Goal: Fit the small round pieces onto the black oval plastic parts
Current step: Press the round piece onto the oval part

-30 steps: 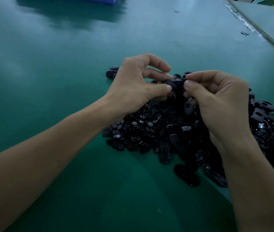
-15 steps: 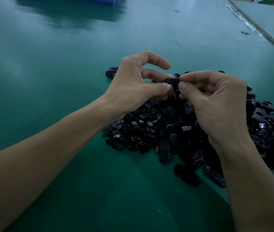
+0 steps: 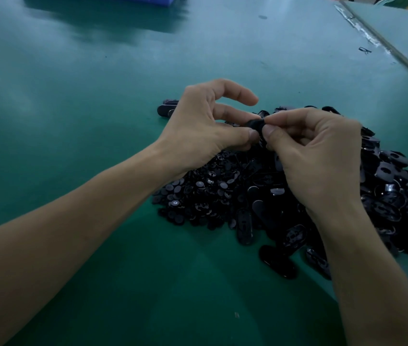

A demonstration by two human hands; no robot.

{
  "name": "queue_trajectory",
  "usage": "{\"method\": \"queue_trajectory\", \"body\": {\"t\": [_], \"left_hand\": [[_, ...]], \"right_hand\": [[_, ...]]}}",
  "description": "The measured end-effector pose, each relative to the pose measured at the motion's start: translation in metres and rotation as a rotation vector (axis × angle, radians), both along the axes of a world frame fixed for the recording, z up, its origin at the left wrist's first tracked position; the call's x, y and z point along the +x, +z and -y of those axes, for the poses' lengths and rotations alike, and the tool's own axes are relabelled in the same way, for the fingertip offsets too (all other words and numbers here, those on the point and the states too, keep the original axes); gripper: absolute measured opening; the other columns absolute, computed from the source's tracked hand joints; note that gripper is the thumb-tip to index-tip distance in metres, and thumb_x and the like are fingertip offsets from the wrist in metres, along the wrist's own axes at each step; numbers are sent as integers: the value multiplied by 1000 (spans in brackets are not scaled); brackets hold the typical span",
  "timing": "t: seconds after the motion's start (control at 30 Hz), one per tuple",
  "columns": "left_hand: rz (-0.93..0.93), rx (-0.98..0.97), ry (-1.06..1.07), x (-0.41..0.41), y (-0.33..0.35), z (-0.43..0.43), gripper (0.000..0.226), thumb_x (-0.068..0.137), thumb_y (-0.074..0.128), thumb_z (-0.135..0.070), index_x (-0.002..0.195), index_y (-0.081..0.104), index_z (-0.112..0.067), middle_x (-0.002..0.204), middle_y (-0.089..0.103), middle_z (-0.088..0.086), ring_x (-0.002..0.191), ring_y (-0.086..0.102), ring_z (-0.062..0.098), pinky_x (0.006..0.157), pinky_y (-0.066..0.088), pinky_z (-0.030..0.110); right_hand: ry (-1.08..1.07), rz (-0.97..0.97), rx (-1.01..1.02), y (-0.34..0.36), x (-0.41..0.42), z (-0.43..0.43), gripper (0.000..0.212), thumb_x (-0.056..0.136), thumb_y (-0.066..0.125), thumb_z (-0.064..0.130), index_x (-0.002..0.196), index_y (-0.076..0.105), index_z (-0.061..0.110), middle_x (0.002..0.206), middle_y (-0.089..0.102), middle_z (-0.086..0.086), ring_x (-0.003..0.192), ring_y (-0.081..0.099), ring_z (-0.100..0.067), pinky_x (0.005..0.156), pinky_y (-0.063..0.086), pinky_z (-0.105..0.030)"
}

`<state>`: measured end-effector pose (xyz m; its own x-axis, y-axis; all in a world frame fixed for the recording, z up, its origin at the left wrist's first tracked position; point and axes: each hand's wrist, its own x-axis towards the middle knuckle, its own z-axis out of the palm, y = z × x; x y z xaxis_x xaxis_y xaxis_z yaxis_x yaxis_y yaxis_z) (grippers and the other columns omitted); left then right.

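- The left hand (image 3: 205,131) and the right hand (image 3: 317,156) met above the far side of the heap. Between them was one black oval part (image 3: 256,124) of shiny plastic.
- The left thumb and middle finger pinched this part from the left, and the index finger stood free above it, curved.
- The right thumb and index finger pinched it from the right, with the other fingers curled toward the palm.
- The fingertips hid most of the part, so I cannot tell which way its long axis pointed.
- Under the left wrist lay the small round pieces (image 3: 198,193), flat dark discs in a loose heap.
- To the right, the oval parts (image 3: 385,191) were piled up, glossy, with keyhole-like openings.
- One loose oval (image 3: 244,226) lay flat at the near edge, its long axis running from near to far.
- All of it rested on a smooth green tabletop (image 3: 73,96).
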<state>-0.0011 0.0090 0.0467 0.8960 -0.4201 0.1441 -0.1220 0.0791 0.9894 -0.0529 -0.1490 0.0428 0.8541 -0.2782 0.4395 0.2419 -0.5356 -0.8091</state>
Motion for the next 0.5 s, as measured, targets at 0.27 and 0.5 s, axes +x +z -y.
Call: {"method": "queue_trajectory", "body": {"t": [0.27,0.5], "left_hand": [[13,25,23,-1,1,1,38,76,75,14,101,65,-13,86,77,10,74,74,33,71,62,36],[19,25,48,-1,0,2,36,79,73,14,104,65,-12,84,77,11,74,74,32,70,62,34]], "right_hand": [[-55,78,-143,1,-3,-9,18,86,70,18,85,69,36,73,66,24,67,68,2,70,59,-26],[21,17,-65,-3,-1,-5,17,86,73,17,87,72,34,73,71,16,67,70,-2,67,59,-28]]}}
